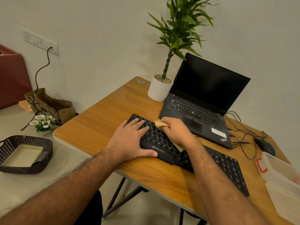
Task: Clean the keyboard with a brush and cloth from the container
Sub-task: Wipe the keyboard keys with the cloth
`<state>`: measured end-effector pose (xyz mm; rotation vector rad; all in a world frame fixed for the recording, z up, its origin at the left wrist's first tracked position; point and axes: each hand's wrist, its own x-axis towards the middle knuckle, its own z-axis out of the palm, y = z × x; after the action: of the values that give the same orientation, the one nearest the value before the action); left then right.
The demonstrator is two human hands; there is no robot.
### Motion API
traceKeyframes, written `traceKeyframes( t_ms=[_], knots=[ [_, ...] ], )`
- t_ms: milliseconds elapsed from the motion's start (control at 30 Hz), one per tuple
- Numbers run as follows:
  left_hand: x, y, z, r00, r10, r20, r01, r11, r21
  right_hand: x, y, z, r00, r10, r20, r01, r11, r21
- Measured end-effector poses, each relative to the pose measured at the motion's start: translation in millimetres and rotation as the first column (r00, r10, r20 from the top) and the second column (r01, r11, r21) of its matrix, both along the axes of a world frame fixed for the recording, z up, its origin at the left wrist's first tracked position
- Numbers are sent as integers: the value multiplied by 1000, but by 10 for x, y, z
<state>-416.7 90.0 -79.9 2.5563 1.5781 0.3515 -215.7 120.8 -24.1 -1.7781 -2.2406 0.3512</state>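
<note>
**Hands on the keyboard, cloth at work**

Left hand (pixel 131 140) lay flat and unclenched on the near-left end of the black Zebronics keyboard (pixel 227 166), fingers spread over the keys and thumb along the front edge, grasping nothing, apparently pinning the board down. Right hand (pixel 176 129) was clenched around a bunched tan cloth (pixel 158 123), pressed onto the keys just beside the left hand, with one corner poking out ahead of the knuckles and a tail trailing under the wrist. The keyboard sat diagonally on the wooden table (pixel 103 120), its far edge close to the open laptop (pixel 201 101).

By my reading, the wiping step was in hand, and only the left portion was being covered. The next move would call for dragging the cloth rightward along the rows toward the number pad while the flat hand kept the board from sliding.

At the near right edge stood a clear plastic container (pixel 282 181) with a red clasp; no brush could be seen, and its contents could not be made out. To the left, on a separate surface, a dark woven basket (pixel 26 153) held a shallow cream tray. Farther back stood a potted plant (pixel 160 88) and a brown paper bag (pixel 48 104).
</note>
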Motion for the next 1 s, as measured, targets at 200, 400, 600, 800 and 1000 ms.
traceKeyframes(
  t_ms=[200,400,600,800,1000],
  knots=[
    [-1,5,4,1000,-21,-16,21,1000,-9,9,141,144,989,-16,147,28,997,-77],
    [0,-1,8,1000,-10,-11,10,1000,-10,75,42,144,997,21,74,-14,995,-98],
    [3,-8,23,1000,-17,-15,17,1000,-10,22,82,156,982,9,187,4,998,-66],
    [4,-10,31,1000,-13,-15,12,1000,-18,154,4,126,997,2,75,7,992,-123],
    [4,-20,47,1000,-15,-27,15,1000,-22,39,-52,18,980,-86,180,82,996,28]
  ],
)
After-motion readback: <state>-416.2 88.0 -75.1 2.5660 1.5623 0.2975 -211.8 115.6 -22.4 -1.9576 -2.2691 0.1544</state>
